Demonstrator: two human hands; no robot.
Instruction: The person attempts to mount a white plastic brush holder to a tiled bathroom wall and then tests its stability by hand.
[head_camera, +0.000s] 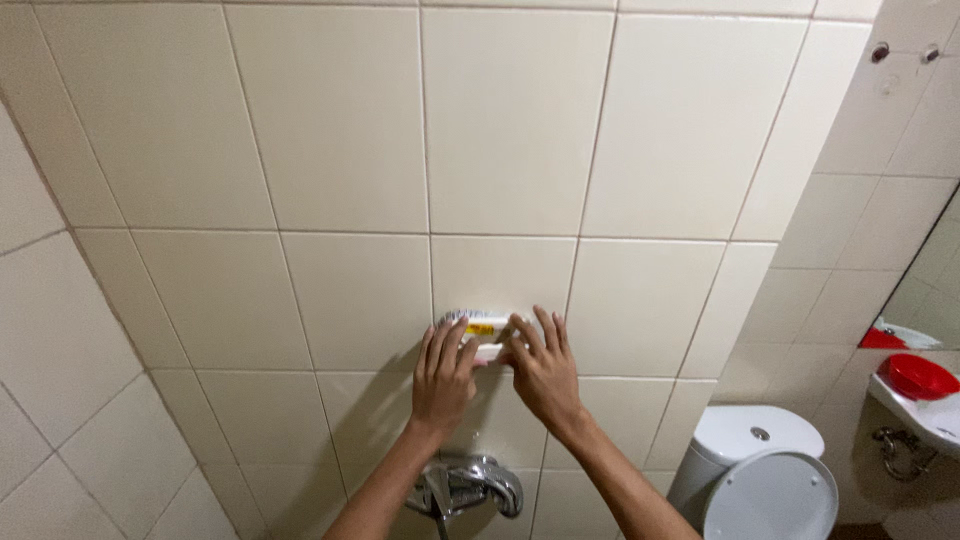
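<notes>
Nearest us, at six o'clock, one chrome tap (465, 487) juts from the wall between our forearms. Above it, our left hand (443, 378) and right hand (545, 370) lie flat, fingers spread, both pressing one white scrubbing brush (483, 328) against the cream tiled wall (330, 130); we judge two hands give firmer pressure. Neither hand is curled shut. The brush sits at centre, on a tile seam. Farther off, at four o'clock, stand one white toilet (765, 470) and one sink (925, 412) bearing one red bowl (917, 376).
</notes>
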